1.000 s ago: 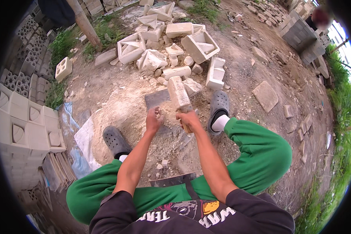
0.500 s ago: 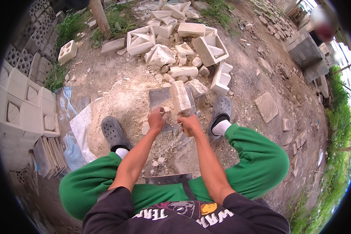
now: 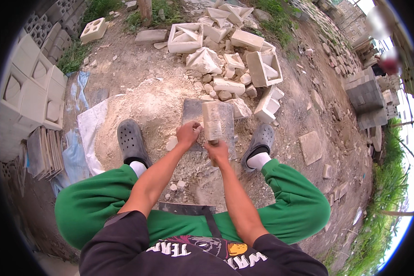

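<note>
My right hand [image 3: 217, 151] is closed around the short handle of a mallet [image 3: 211, 120] with a thick, pale, dust-covered head. The head points away from me, over a flat dark slab [image 3: 225, 115] on the ground between my feet. My left hand [image 3: 189, 134] is by the slab's left side, just left of the mallet head. Its fingers are curled, and whatever they may hold is too small or hidden to make out. A pale lump of stone [image 3: 172, 143] lies beside my left wrist.
Beyond the slab rises a heap of broken pale blocks [image 3: 204, 62], with crushed pale rubble [image 3: 154, 103] to its left. My clogs [image 3: 132, 142] flank the slab. Pale blocks [image 3: 30, 99] are stacked at left, above thin boards [image 3: 46, 154]. Grey blocks [image 3: 365, 99] stand at right.
My view has shifted a little, so the surroundings sit differently. The mallet head now points straighter away from me and covers less of the slab's right side. Both hands stay near the slab.
</note>
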Demonstrator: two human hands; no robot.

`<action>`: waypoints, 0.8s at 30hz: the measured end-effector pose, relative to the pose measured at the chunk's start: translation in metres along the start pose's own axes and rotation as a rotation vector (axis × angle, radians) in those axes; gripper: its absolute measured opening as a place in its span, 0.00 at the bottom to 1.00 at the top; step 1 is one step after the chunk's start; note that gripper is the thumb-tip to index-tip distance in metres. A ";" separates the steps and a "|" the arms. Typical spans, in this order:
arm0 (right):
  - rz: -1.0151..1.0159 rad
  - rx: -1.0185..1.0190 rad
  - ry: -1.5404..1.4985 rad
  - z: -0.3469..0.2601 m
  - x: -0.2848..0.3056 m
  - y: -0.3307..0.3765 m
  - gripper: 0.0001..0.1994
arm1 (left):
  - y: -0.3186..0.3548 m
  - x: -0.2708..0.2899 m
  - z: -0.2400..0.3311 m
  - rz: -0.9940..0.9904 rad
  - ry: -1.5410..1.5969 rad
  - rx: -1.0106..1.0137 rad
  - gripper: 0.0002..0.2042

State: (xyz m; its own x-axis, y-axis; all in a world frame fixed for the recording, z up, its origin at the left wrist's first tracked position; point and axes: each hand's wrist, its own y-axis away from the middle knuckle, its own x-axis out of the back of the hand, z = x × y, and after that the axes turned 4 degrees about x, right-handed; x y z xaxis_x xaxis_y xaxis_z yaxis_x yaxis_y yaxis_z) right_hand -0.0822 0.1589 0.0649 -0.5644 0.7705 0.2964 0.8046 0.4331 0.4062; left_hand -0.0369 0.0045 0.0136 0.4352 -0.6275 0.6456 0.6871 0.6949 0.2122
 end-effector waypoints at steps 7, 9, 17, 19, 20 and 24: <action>0.064 0.019 0.069 -0.031 0.017 -0.011 0.14 | -0.006 0.005 0.005 0.020 0.020 0.142 0.11; 0.097 0.167 0.054 -0.073 0.025 -0.008 0.15 | -0.015 0.013 0.001 0.081 0.077 0.190 0.12; 0.508 1.032 0.272 -0.054 0.011 -0.028 0.25 | -0.037 0.037 -0.006 0.394 0.314 0.328 0.13; 0.407 0.710 0.275 -0.009 -0.010 -0.003 0.21 | -0.033 0.042 -0.007 0.366 0.364 0.329 0.12; 0.121 0.208 0.162 0.019 -0.010 0.007 0.19 | -0.029 0.039 -0.003 0.362 0.372 0.325 0.12; -0.036 -0.127 0.043 0.018 -0.011 -0.003 0.15 | -0.014 0.038 0.002 0.207 0.171 0.201 0.12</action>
State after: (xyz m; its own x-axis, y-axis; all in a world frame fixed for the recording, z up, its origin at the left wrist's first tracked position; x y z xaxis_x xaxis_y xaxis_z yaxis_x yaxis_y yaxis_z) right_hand -0.0752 0.1571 0.0451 -0.6021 0.7334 0.3157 0.7554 0.3951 0.5228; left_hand -0.0315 -0.0286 0.0369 0.6565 -0.5041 0.5612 0.4532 0.8582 0.2409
